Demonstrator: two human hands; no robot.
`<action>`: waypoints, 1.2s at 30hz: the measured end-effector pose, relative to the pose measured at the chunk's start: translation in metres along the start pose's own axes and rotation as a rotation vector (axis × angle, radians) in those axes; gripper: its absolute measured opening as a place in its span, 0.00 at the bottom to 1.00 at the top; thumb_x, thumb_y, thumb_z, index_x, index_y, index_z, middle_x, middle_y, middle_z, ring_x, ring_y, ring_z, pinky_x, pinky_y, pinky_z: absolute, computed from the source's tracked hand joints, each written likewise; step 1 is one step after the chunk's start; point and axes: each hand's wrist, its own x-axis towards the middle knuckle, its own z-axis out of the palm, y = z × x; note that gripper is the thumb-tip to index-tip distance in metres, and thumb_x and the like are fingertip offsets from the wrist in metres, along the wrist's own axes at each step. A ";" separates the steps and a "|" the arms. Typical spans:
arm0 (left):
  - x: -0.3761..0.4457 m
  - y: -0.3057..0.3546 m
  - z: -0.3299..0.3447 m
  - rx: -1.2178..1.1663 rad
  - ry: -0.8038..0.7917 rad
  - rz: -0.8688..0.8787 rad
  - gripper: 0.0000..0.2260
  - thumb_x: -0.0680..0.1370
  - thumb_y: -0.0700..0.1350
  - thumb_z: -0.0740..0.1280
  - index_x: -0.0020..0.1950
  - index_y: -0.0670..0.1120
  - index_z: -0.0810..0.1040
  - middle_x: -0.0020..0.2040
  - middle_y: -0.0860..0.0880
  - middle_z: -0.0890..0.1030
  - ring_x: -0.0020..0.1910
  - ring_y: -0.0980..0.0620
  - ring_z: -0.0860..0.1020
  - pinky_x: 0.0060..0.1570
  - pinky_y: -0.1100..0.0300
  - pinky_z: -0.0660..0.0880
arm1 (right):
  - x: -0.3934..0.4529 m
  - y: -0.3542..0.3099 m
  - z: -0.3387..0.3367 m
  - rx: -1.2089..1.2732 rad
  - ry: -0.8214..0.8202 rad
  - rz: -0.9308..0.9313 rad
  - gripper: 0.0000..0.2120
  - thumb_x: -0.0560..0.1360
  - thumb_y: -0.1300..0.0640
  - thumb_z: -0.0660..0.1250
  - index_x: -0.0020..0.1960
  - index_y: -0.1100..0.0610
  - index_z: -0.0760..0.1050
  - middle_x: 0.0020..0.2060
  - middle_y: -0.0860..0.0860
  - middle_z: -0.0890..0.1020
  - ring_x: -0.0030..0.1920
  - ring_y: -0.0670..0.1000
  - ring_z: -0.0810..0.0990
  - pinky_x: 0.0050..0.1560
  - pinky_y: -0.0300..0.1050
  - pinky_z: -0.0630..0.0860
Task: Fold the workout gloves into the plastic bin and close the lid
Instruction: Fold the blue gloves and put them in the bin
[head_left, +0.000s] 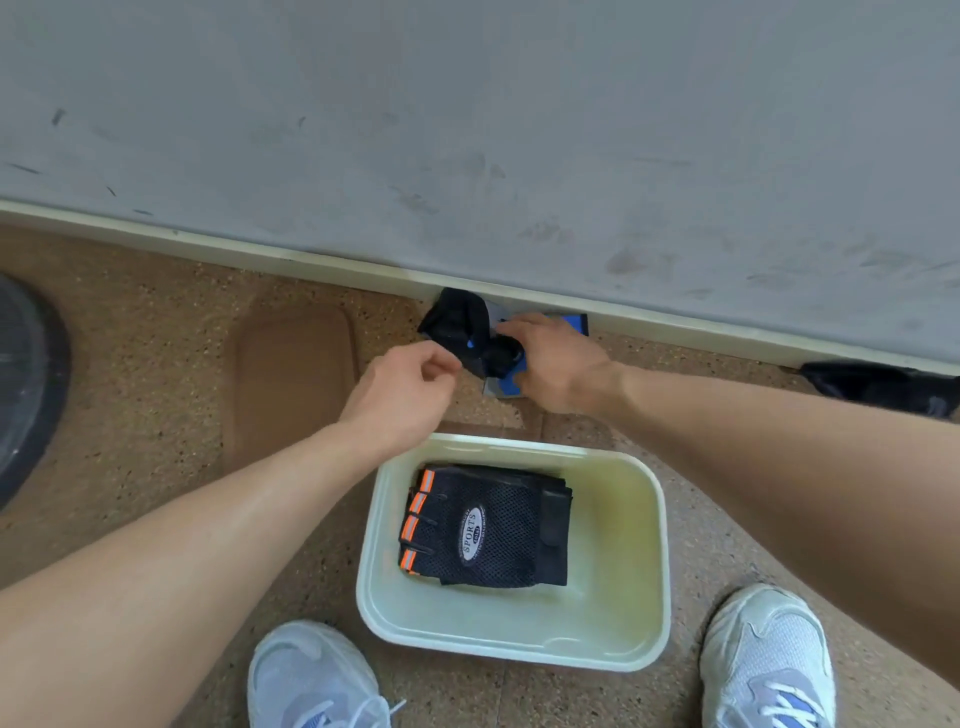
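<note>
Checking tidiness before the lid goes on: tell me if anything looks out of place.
Little stands out. One black glove with orange stripes lies flat in the plastic bin. A dark item lies apart on the floor by the baseboard, right of the hands; what it is I cannot tell.

We see even, soft daylight with no hard shadows; only faint shade sits under the arms. A pale sheen lies along the bin's rim (498, 447). The wide lens bends the baseboard (311, 257) into a curve, stretching the frame's edges. The hands at centre look slightly smeared, and the whole picture is a little soft.
</note>
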 end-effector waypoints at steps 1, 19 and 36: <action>0.003 -0.006 -0.002 -0.001 0.022 -0.028 0.11 0.76 0.45 0.63 0.53 0.57 0.82 0.51 0.58 0.85 0.53 0.54 0.82 0.59 0.53 0.78 | 0.010 -0.008 0.003 -0.073 -0.054 -0.029 0.35 0.77 0.61 0.65 0.81 0.48 0.57 0.80 0.50 0.60 0.78 0.58 0.61 0.74 0.54 0.66; -0.011 0.024 0.004 0.004 0.028 0.290 0.34 0.74 0.38 0.71 0.77 0.56 0.65 0.76 0.53 0.70 0.76 0.53 0.65 0.75 0.60 0.59 | -0.058 0.038 -0.033 0.333 0.152 -0.014 0.10 0.77 0.64 0.66 0.51 0.50 0.79 0.46 0.48 0.84 0.45 0.50 0.80 0.45 0.45 0.75; -0.038 0.083 0.052 -0.584 -0.233 -0.009 0.10 0.84 0.48 0.63 0.57 0.51 0.85 0.55 0.51 0.88 0.57 0.48 0.85 0.67 0.43 0.75 | -0.181 0.076 -0.051 1.146 0.472 0.208 0.23 0.71 0.67 0.77 0.61 0.49 0.82 0.45 0.45 0.87 0.40 0.42 0.83 0.45 0.33 0.78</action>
